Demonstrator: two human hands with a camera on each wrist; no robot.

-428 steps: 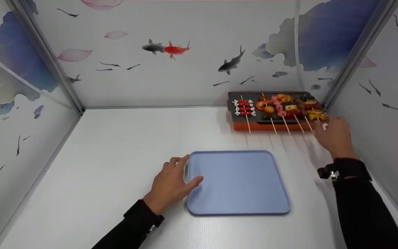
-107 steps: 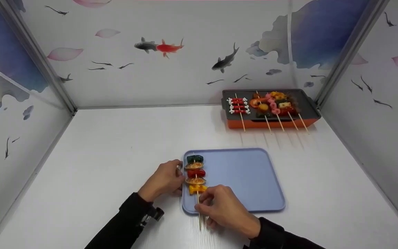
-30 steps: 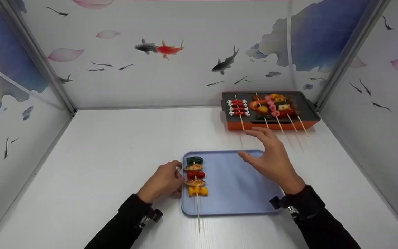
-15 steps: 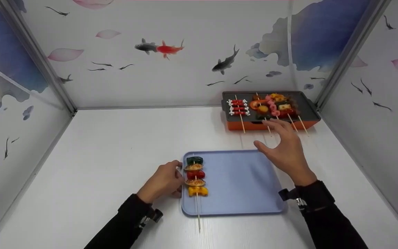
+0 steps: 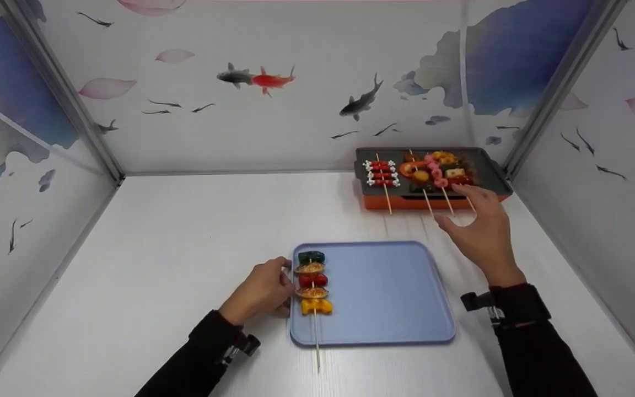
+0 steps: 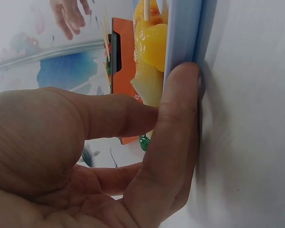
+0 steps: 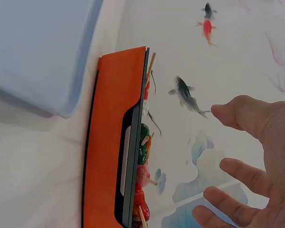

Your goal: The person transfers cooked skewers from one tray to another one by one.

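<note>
Reaching toward the far right corner, the right hand (image 5: 480,231) hung with fingers spread, holding nothing, just short of four skewers (image 5: 428,175) on the orange grill (image 5: 433,199), sticks pointing back at it. Left hand (image 5: 259,289) pinched the blue tray's (image 5: 389,298) left edge beside one veggie skewer (image 5: 313,286).
</note>
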